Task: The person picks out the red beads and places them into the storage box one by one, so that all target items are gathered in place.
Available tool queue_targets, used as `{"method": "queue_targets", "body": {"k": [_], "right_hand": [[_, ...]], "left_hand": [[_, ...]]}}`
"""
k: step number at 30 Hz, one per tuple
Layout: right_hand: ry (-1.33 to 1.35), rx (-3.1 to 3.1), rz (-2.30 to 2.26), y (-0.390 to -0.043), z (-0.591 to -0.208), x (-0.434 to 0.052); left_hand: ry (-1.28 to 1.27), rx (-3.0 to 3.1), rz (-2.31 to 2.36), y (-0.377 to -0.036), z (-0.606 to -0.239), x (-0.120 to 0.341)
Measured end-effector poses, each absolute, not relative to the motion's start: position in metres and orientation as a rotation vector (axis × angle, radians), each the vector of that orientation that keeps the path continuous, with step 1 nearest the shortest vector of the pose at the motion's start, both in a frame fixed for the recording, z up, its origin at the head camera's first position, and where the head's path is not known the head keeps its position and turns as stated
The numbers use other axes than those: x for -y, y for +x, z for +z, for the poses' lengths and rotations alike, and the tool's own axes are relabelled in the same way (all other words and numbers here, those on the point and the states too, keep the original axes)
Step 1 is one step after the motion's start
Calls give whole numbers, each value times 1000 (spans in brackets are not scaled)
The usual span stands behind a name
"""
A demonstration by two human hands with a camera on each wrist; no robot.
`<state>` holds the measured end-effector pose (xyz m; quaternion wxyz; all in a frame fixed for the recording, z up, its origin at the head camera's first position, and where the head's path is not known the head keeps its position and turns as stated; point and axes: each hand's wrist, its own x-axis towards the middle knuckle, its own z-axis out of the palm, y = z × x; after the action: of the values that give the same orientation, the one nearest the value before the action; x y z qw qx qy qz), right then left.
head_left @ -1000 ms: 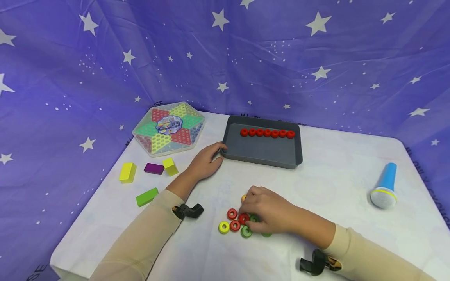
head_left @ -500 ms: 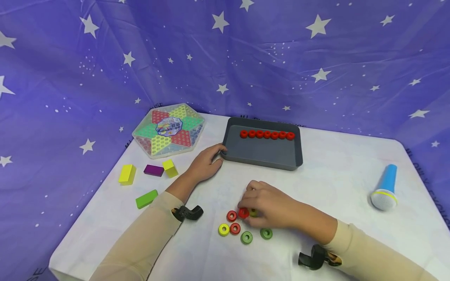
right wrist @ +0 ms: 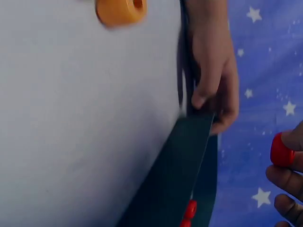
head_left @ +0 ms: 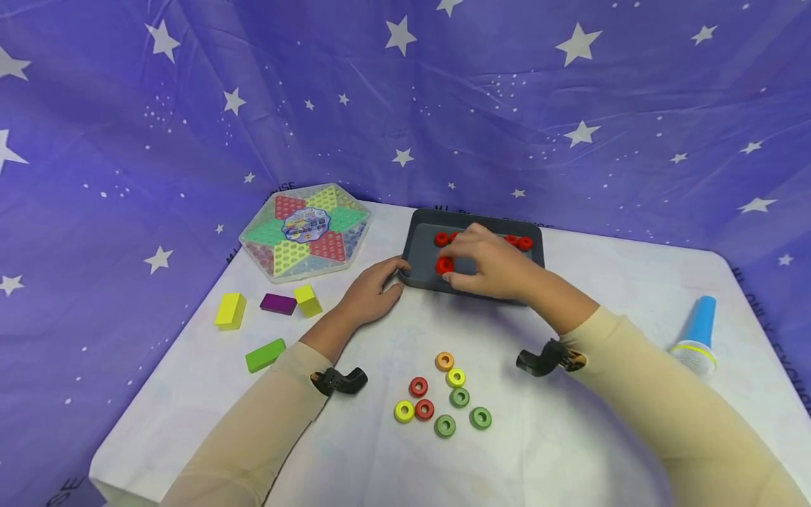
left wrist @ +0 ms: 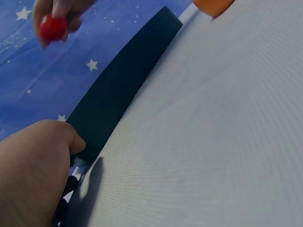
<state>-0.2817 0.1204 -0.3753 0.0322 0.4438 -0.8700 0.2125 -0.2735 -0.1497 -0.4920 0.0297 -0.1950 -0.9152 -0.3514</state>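
Note:
My right hand (head_left: 491, 264) pinches a red ring-shaped bead (head_left: 445, 265) between thumb and fingers, above the dark grey tray (head_left: 415, 243). In the right wrist view that bead (right wrist: 282, 150) sits at the fingertips. Inside the tray, a row of red beads (head_left: 524, 243) runs along the far side, its middle hidden behind my right hand. My left hand (head_left: 374, 292) holds the tray's near left corner, fingers hooked over the rim. On the cloth nearer me lie loose beads: an orange one (head_left: 445, 361), red (head_left: 418, 386), yellow (head_left: 404, 411) and green ones (head_left: 480, 418).
A hexagonal Chinese checkers box (head_left: 304, 232) lies at the back left. In front of it are a purple block (head_left: 278, 303), yellow blocks (head_left: 230, 311) and a green block (head_left: 265, 355). A blue toy microphone (head_left: 700, 324) lies at the right, partly behind my right sleeve.
My right hand has picked up a red bead from the loose group and carried it forward over the tray. My left hand stays at the tray's corner.

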Motion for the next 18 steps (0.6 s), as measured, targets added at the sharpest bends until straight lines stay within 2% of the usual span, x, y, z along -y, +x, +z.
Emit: {"method": "queue_targets", "body": {"k": [8, 18], "right_hand": [[1245, 2833, 540, -334, -380, -105], [1139, 3021, 414, -381, -383, -80]], "left_hand": [[-606, 2828, -1076, -274, -492, 150], [-605, 2840, -1095, -273, -491, 151]]}}
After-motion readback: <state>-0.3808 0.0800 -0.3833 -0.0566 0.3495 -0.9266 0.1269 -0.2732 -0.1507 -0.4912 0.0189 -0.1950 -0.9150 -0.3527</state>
